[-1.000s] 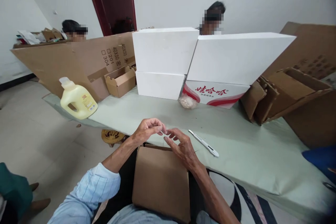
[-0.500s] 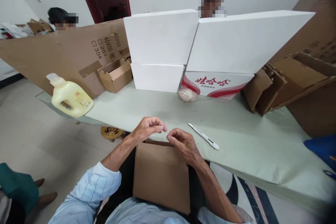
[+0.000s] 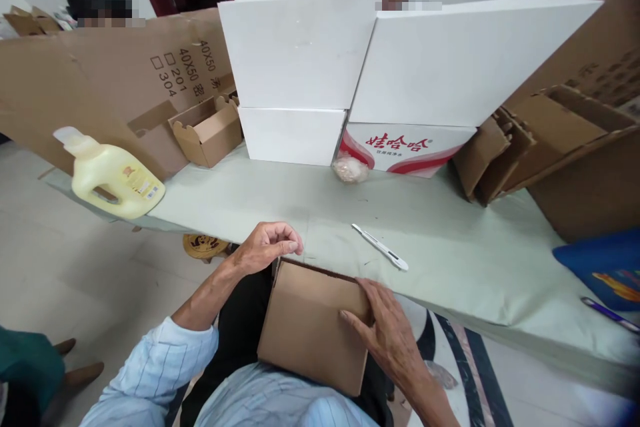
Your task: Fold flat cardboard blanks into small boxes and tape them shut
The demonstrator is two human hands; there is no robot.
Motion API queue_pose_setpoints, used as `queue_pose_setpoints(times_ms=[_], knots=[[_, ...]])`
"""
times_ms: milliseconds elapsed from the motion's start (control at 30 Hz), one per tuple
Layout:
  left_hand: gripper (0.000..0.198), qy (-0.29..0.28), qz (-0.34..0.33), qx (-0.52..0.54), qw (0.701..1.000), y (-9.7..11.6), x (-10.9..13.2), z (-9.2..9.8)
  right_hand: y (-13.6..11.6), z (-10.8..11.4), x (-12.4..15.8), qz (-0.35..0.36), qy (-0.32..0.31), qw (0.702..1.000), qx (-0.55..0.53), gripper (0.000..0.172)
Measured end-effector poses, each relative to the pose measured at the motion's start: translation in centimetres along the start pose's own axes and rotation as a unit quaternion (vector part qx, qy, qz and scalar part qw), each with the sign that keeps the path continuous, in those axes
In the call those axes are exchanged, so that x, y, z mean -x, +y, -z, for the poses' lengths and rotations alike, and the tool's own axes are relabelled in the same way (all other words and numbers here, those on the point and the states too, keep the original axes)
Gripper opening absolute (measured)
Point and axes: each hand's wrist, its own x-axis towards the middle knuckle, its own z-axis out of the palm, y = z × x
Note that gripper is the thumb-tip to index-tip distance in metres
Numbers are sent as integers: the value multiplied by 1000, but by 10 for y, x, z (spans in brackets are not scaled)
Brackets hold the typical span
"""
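A brown cardboard box (image 3: 315, 327) rests on my lap against the table's edge. My right hand (image 3: 387, 323) grips its right side, thumb on top and fingers over the far right corner. Just above the box's far left corner, my left hand (image 3: 270, 247) is closed, thumb against curled fingers. Whatever may be in that pinch is too small to make out. A white craft knife (image 3: 381, 248) lies on the pale green table cover (image 3: 280, 197), beyond my right hand.
White boxes (image 3: 295, 53) stand stacked at the back, a crumpled clear plastic bundle (image 3: 350, 169) before them. A yellow jug (image 3: 117, 177) and small open carton (image 3: 207, 133) are left. Right are cardboard pieces (image 3: 520, 147), a blue item (image 3: 600, 267) and a pen (image 3: 607, 313). Two people are behind.
My right hand has left the spot near my left hand and come down onto the box's right side. The box has turned slightly. My left hand stays pinched, and the view has tilted down.
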Motion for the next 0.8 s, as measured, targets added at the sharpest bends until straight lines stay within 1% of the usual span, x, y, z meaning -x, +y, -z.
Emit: queue_pose_setpoints(times_ms=[67, 133, 200, 233, 300, 367, 433, 500, 567, 633, 700, 800], knots=[[35, -4, 2, 9, 1000, -4, 2, -1, 5, -3, -1, -14, -17, 1000, -10, 57], [35, -5, -3, 22, 1000, -5, 5, 0, 3, 1, -6, -34, -46, 997, -48, 48], [33, -6, -12, 36, 999, 0, 9, 3, -5, 13, -14, -47, -79, 990, -103, 36], [31, -7, -21, 42, 999, 5, 12, 6, -10, 22, -20, -50, -93, 986, -132, 35], [26, -8, -51, 50, 997, 22, 17, 12, -19, 44, -36, -53, -100, 976, -184, 40], [22, -8, -101, 58, 993, 48, 21, 17, -26, 68, -60, -64, -80, 969, -223, 44], [19, -7, -156, 70, 985, 76, 23, 19, -28, 89, -93, -87, -63, 961, -254, 48], [17, -12, -203, 81, 976, 102, 26, 17, -28, 99, -130, -114, -73, 944, -300, 53], [15, -27, -228, 87, 969, 119, 30, 11, -26, 99, -164, -144, -126, 911, -365, 59], [14, -45, -234, 90, 967, 126, 35, 5, -23, 88, -193, -169, -183, 878, -410, 60], [15, -61, -226, 93, 968, 125, 41, 0, -20, 73, -214, -185, -217, 858, -427, 57], [17, -77, -203, 89, 972, 118, 48, -1, -15, 50, -236, -212, -245, 847, -421, 51]])
